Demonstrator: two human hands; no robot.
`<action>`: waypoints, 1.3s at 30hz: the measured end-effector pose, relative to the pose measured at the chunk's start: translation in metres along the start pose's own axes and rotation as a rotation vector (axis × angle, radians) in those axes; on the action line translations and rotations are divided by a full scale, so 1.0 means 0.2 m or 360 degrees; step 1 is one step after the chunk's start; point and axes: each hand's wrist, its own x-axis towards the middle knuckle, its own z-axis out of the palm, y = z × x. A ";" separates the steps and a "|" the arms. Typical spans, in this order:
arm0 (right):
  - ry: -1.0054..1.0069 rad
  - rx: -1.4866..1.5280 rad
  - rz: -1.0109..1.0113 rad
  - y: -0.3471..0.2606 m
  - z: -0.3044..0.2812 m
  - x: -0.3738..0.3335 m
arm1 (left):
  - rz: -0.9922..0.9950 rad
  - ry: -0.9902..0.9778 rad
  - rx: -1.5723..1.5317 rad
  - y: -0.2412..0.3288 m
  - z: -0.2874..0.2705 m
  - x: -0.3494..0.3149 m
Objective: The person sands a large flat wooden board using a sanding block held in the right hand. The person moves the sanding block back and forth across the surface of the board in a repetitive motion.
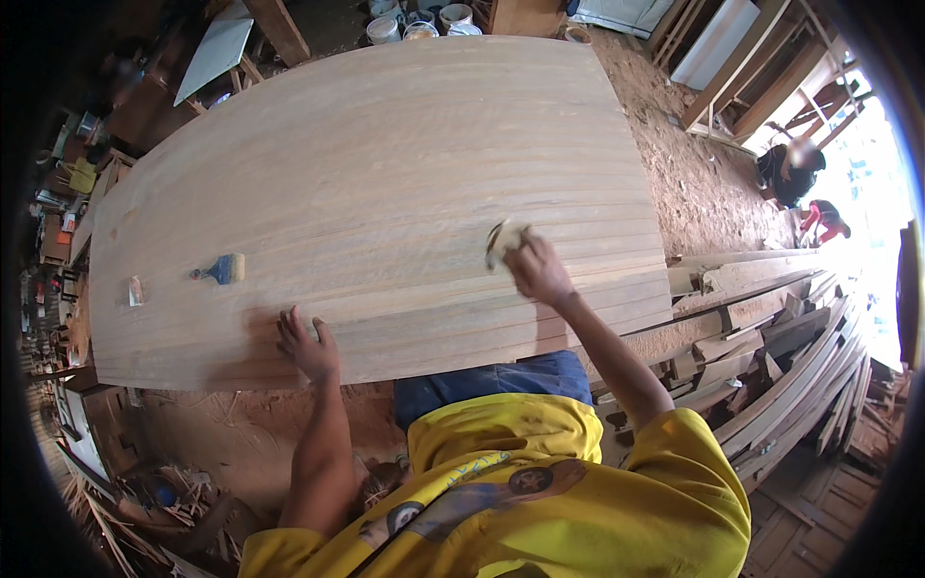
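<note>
Left hand (308, 345) flat near the panel's (385, 173) front edge, fingers spread, holding nothing; right hand (537, 272) further in, fingers closed on a folded sanding sheet (505, 239) pressed to the wood. Past the hands, a blue-handled brush (223, 269) and a small block (135, 290) lie idle on the left; surface looks evenly pale and dry, so I judge sanding under way, nothing brushed on yet. Beyond: pails (420, 21) by the far end, stacked planks (771, 356) right.

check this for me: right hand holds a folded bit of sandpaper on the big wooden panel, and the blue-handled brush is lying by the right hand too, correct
Not quite. In the head view the blue-handled brush lies near the left hand, not the right. The right hand does hold a folded bit of sandpaper on the big wooden panel.
</note>
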 end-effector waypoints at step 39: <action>0.0218 0.0046 0.0692 -0.31 0.07 0.14 | -0.0007 0.0010 0.0033 -0.02 0.03 0.00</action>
